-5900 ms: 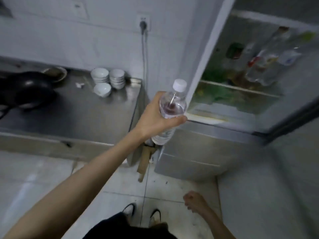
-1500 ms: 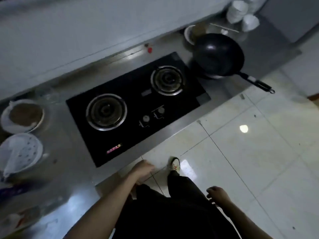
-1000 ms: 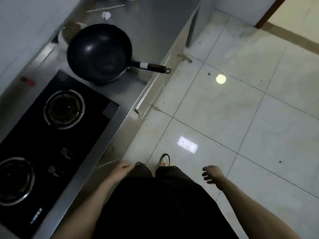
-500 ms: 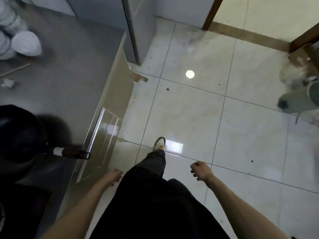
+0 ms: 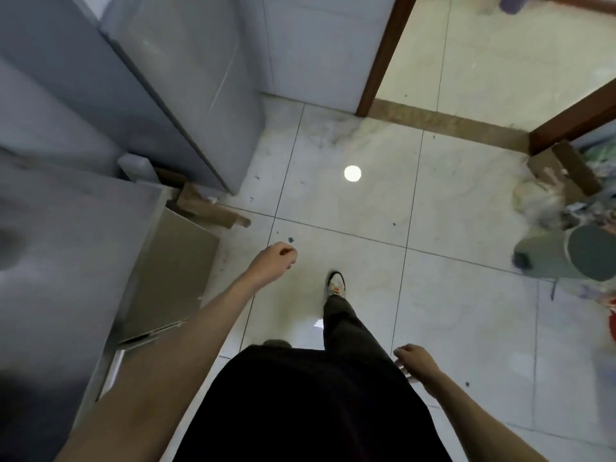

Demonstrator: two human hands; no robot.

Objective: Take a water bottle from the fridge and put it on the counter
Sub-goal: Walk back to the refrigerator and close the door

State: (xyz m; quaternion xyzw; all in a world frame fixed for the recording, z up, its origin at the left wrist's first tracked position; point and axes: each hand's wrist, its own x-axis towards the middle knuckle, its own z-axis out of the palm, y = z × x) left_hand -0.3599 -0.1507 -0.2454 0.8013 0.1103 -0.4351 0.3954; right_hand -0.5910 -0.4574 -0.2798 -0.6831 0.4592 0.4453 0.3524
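The grey fridge stands at the upper left with its door closed. The steel counter fills the left side, blurred. My left hand is stretched forward over the floor tiles, fingers loosely curled, holding nothing. My right hand hangs low beside my dark trousers, fingers loosely apart, also holding nothing. No water bottle is in view.
A wooden piece lies on the floor between counter and fridge. A brown doorframe opens to another room ahead. A grey bin and clutter sit at the right. My shoe is stepping forward on white tiles.
The view swung right from the stove and wok to the fridge and doorway. My left hand rose and reached forward; my right hand dropped lower. The bottle held earlier is gone from my hands.
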